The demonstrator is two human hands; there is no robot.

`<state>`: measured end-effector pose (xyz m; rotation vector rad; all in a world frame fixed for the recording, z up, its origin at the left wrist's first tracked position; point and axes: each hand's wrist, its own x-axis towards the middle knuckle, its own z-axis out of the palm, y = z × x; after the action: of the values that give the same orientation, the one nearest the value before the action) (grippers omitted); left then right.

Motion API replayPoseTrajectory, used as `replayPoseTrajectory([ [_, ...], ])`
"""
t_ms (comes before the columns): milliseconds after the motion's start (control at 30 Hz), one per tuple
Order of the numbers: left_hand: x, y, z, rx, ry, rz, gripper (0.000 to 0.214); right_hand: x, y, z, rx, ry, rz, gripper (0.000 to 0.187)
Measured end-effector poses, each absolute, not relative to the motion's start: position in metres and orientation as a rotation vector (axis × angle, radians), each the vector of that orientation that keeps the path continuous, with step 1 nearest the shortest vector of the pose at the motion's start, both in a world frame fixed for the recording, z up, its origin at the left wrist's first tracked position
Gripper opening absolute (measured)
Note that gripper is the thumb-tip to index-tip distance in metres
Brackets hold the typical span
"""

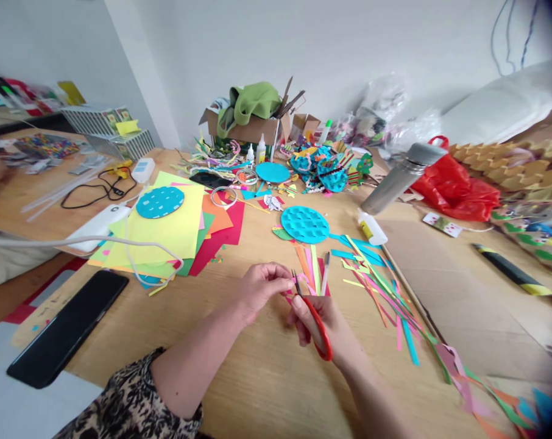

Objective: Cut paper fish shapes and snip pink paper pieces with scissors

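My right hand (315,320) grips red-handled scissors (320,334), their dark blades pointing up and away from me. Close to the blade tips, my left hand (264,289) pinches with thumb and forefinger; a bit of pink paper shows by the fingertips, too small to make out fully. Just beyond lie orange, pink and yellow paper strips (315,271) and a pen (325,274). Farther back is a blue dimpled oval (304,224) with a green paper head (283,233) at its left side. Blue strips (356,250) lie to its right.
Coloured paper sheets (166,225) and a black phone (68,329) lie at left. A steel flask (395,177), a glue bottle (371,228), cardboard (463,292) and a cutter knife (513,271) are at right. Behind stands a cardboard box (258,131). Part of another person's arm (24,292) shows at left.
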<state>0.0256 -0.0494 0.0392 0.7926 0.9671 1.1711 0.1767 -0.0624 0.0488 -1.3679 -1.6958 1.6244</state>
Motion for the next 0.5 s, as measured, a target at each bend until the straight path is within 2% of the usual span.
replayPoseTrajectory([
  [500, 0.0255, -0.0493, 0.0389, 0.815, 1.008, 1.154, 0.016, 0.1783, -0.0614, 0.0465, -1.378, -1.674, 1.644, 0.066],
])
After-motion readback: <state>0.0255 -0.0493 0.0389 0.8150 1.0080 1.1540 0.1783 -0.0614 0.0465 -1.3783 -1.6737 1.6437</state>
